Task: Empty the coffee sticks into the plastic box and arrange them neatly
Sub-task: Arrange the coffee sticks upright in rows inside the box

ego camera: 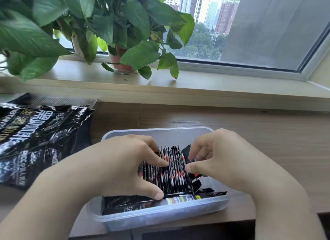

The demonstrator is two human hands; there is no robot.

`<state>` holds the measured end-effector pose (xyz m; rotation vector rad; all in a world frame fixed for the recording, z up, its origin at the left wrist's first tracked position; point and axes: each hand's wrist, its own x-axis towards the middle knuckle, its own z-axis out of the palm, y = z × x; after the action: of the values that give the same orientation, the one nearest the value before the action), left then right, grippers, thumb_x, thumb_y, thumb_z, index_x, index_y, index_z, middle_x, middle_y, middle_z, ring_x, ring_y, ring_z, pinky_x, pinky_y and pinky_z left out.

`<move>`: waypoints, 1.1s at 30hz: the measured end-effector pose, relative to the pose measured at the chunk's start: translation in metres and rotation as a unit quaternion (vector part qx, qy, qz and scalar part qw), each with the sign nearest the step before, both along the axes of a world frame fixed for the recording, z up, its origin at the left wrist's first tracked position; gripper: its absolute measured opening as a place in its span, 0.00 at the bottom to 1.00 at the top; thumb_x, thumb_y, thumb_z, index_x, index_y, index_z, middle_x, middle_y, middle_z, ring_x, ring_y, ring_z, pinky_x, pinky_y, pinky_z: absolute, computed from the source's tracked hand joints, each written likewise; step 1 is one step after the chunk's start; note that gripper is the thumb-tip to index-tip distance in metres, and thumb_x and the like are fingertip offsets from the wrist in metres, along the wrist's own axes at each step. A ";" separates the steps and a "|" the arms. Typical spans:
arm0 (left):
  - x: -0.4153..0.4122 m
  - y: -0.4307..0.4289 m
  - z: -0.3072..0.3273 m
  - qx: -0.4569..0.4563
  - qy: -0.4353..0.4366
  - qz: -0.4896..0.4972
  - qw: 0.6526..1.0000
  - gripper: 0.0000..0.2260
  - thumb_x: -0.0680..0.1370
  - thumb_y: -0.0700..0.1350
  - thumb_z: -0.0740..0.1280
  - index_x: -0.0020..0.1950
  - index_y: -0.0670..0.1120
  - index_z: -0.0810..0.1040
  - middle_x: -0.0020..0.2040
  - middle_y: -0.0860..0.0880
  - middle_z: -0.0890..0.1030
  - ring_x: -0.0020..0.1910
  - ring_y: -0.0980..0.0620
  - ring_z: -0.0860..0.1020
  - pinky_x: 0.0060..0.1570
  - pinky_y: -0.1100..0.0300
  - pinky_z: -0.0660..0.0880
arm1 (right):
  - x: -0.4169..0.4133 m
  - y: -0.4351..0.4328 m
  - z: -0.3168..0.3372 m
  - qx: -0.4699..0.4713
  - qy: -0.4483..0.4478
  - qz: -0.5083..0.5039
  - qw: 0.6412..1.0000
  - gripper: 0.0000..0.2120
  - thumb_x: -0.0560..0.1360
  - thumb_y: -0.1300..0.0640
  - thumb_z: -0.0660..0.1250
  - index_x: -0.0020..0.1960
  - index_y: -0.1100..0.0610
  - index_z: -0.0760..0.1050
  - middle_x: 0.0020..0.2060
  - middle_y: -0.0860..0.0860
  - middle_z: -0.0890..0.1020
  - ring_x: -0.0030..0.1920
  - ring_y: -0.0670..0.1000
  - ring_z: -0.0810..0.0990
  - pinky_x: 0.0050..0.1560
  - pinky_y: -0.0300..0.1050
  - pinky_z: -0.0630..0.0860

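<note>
A clear plastic box (160,215) sits on the wooden table right in front of me. Inside it, a row of black coffee sticks (171,168) with red and white marks stands on edge, packed side by side. Other sticks (142,203) lie flat along the box's near wall. My left hand (128,164) presses on the left end of the row, thumb at its near side. My right hand (219,157) grips the right end, fingers curled over the tops. The row is squeezed between both hands.
The black coffee bag (39,138) lies crumpled on the table to the left of the box. Behind the table runs a windowsill (214,86) with a potted green plant (123,61). The table's front edge is just below the box.
</note>
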<state>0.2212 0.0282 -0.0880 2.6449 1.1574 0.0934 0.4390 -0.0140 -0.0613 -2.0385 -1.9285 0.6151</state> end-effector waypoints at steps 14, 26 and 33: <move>-0.002 0.003 0.006 -0.027 0.025 -0.012 0.999 0.23 0.68 0.72 0.58 0.63 0.77 0.72 0.63 0.72 0.66 0.55 0.70 0.73 0.61 0.63 0.71 | -0.002 0.002 -0.002 0.002 -0.033 -0.016 0.999 0.23 0.74 0.38 0.69 0.31 0.55 0.80 0.28 0.53 0.83 0.26 0.51 0.78 0.29 0.40 0.72; 0.009 0.006 -0.001 0.004 0.000 -0.018 1.000 0.19 0.74 0.60 0.66 0.63 0.78 0.71 0.60 0.72 0.69 0.60 0.72 0.66 0.56 0.71 0.65 | -0.011 0.010 -0.015 0.006 -0.086 -0.069 0.994 0.09 0.69 0.50 0.75 0.40 0.55 0.83 0.35 0.52 0.84 0.35 0.49 0.81 0.35 0.42 0.79; 0.012 0.004 0.006 -0.006 0.008 -0.014 1.000 0.22 0.74 0.58 0.67 0.65 0.78 0.70 0.62 0.71 0.69 0.63 0.70 0.67 0.63 0.65 0.68 | -0.012 0.008 -0.015 -0.014 -0.075 -0.027 0.997 0.07 0.74 0.46 0.72 0.45 0.48 0.85 0.37 0.48 0.85 0.39 0.48 0.83 0.38 0.39 0.76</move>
<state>0.2335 0.0325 -0.0815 2.6551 1.1210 0.0598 0.4265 -0.0058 -0.0760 -2.2039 -1.9478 0.4924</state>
